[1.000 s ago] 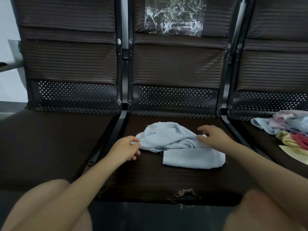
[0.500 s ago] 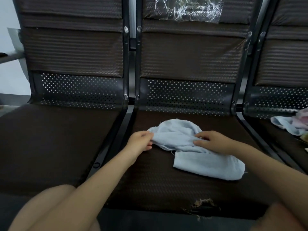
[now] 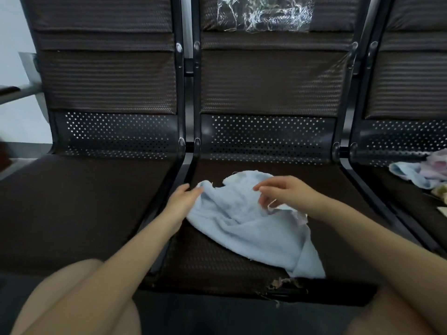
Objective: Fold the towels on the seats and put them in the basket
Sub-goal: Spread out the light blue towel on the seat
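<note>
Crumpled pale blue cloth towel (image 3: 251, 228) lying on middle dark brown woven seat (image 3: 208, 262), one end trailing to torn front edge. Left hand (image 3: 180, 201) at towel's left corner, thumb and fingers pinching the fabric edge. Right hand (image 3: 287, 193) over towel's upper middle, fingers loosely curled, lower fingertips nipping a frayed edge. Heap of pale blue, pink and yellow cloth towels (image 3: 420, 172) on right-hand seat. Crinkled clear plastic sheet (image 3: 263, 13) on middle backrest.

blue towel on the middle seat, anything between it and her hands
Nothing visible. The left hand pinches the blue towel at its left corner, and the right hand grips a fold near its right edge.
</note>
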The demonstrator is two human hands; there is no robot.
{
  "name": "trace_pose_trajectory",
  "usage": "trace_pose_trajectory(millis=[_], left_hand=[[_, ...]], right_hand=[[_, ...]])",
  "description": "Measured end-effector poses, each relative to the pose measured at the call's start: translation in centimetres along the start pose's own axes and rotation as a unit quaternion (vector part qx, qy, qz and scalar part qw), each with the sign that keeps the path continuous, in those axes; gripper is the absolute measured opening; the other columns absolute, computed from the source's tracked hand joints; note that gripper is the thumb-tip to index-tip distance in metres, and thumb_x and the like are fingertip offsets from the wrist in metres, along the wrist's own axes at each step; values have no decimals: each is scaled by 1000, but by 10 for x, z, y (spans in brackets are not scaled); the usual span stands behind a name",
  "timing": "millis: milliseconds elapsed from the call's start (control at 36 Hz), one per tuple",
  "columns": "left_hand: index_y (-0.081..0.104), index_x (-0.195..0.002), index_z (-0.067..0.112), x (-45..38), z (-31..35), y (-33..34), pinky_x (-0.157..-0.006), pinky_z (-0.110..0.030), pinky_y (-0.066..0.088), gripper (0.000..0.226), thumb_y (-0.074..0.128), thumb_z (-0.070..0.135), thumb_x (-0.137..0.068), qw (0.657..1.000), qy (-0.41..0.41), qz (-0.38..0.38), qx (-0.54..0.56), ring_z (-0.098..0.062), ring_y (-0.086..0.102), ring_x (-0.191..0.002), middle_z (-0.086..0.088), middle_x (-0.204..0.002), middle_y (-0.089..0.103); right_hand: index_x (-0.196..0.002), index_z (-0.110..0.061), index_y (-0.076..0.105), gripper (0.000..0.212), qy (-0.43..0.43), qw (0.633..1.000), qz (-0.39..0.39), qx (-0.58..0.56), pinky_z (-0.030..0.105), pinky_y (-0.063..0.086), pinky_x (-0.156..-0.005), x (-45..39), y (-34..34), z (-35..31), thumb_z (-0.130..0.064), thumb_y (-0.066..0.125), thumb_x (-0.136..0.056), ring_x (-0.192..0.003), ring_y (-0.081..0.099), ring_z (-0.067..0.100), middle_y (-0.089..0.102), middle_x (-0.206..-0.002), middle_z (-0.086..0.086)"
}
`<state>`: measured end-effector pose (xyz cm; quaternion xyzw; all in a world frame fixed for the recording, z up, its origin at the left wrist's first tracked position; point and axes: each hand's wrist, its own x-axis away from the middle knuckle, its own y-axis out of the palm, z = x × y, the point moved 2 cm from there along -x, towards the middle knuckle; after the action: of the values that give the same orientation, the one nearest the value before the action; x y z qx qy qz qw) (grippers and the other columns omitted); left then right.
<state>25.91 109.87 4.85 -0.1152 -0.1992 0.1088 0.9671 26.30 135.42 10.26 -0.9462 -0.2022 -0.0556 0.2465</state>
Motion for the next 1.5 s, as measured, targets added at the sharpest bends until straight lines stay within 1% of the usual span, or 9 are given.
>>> trace_pose_trajectory(millis=[111, 250, 444, 583, 806, 1000, 1139, 1389, 1500], left_hand=[[30, -150, 22, 4, 2, 12, -92, -28, 35, 65, 59, 34, -93, 991, 46, -6, -124, -24, 42, -133, -7, -150, 38], [44, -140, 20, 5, 1, 15, -81, -25, 37, 53, 62, 20, -90, 973, 99, -14, -208, -14, 50, -101, -4, -130, 56], [61, -81, 14, -4, -2, 19, -62, -31, 44, 24, 45, 27, -95, 942, 131, 15, -310, -21, 60, -78, 1, -79, 64], [66, -118, 12, -2, 10, 0, -73, -12, 48, 29, 55, 4, -93, 989, 142, 45, -1, -8, 60, -89, -1, -107, 64], [64, -118, 25, 6, 34, -31, -98, -38, 50, 37, 45, 6, -93, 986, 83, 75, 127, -21, 60, -110, -6, -120, 62], [61, -126, 25, 20, 30, -42, -82, -24, 43, 33, 50, 17, -96, 985, 69, -44, -150, -13, 57, -106, 5, -123, 56], [56, -131, 23, 26, 8, -37, -91, -25, 40, 36, 47, 36, -98, 849, 49, -160, -501, -17, 52, -120, 1, -132, 55], [34, -148, 23, -7, 14, -18, -91, -31, 44, 57, 50, 41, -97, 909, 177, -5, -378, -21, 52, -116, -8, -135, 50], [26, -151, 27, -7, 4, 5, -100, -36, 43, 71, 60, 44, -91, 924, 191, -55, -328, -20, 51, -117, -5, -138, 45]], right_hand=[[-127, -23, 58, 36, 73, 980, 148, 115, 31, 48, -90, -21, -28, 42, -32, 60, -93, -111, 58, 16, 62, -119, 0], [-152, -19, 23, 85, 179, 963, 131, 151, 41, 42, -104, -29, -36, 80, -46, 67, -84, -131, 44, 31, 38, -149, 15], [-141, -17, 47, 55, 112, 986, 114, 57, 23, 39, -86, -42, -19, 73, -17, 65, -89, -113, 50, 16, 50, -139, 7], [-122, -18, 63, 29, 11, 973, 228, -25, 15, 44, -69, -34, -31, 52, -14, 60, -93, -101, 58, 13, 63, -109, -4], [-122, -17, 63, 31, 17, 913, 407, -41, 28, 43, -86, -3, -68, 52, -19, 53, -92, -106, 53, 14, 59, -113, -3], [-94, -18, 72, 14, 72, 944, 314, 66, 28, 41, -71, 22, -84, 64, -17, 60, -88, -86, 56, 13, 64, -89, -4], [-91, -18, 73, 10, 174, 956, 140, 188, 26, 44, -68, 34, -84, 92, -25, 70, -86, -84, 60, 17, 68, -94, 3], [-123, -13, 58, 50, 196, 941, 227, 158, 38, 47, -94, 8, -89, 104, -45, 66, -86, -111, 57, 25, 60, -121, 7], [-140, -10, 45, 64, 184, 946, 204, 170, 36, 43, -94, -9, -77, 102, -37, 68, -87, -118, 53, 28, 55, -131, 12]])
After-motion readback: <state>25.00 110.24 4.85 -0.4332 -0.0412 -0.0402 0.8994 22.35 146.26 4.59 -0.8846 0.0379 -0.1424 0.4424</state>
